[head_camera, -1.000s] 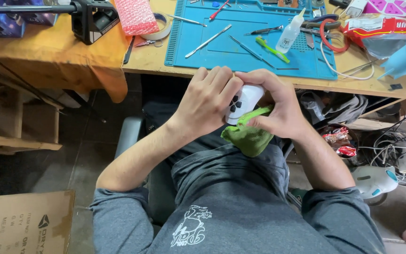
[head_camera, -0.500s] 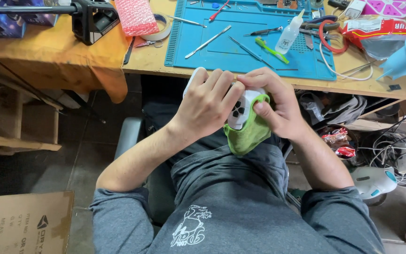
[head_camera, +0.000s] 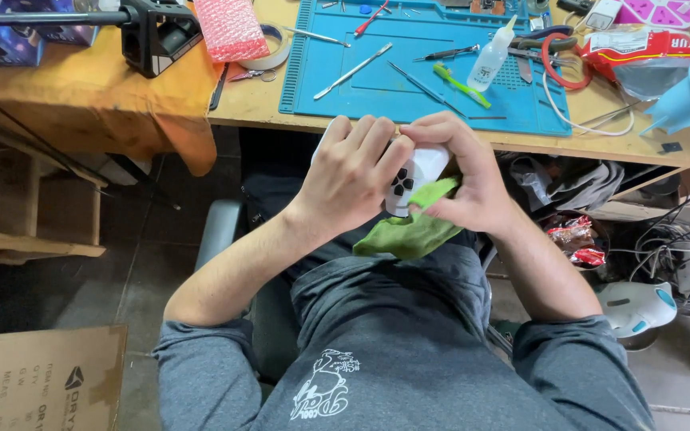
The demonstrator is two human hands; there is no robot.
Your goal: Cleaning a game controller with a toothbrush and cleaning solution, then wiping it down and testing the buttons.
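The white game controller (head_camera: 409,179) sits clasped between both our hands over the lap, just below the bench edge. Our left hand (head_camera: 353,172) wraps its body; our right hand (head_camera: 465,179) presses a green cloth (head_camera: 413,227) against it, so we judge wiping is under way, and the next move calls for turning it to an unwiped face. Beyond the grip lies a blue mat (head_camera: 417,76); up-left, pink bubble wrap (head_camera: 233,28); up-right, a red packet (head_camera: 640,44); down-left, a cardboard box (head_camera: 41,379).

Most of the white controller (head_camera: 410,179) vanishes under the left hand (head_camera: 353,179) and right hand (head_camera: 461,179); only its button face peeks out. The green cloth (head_camera: 409,231) below it is half covered.
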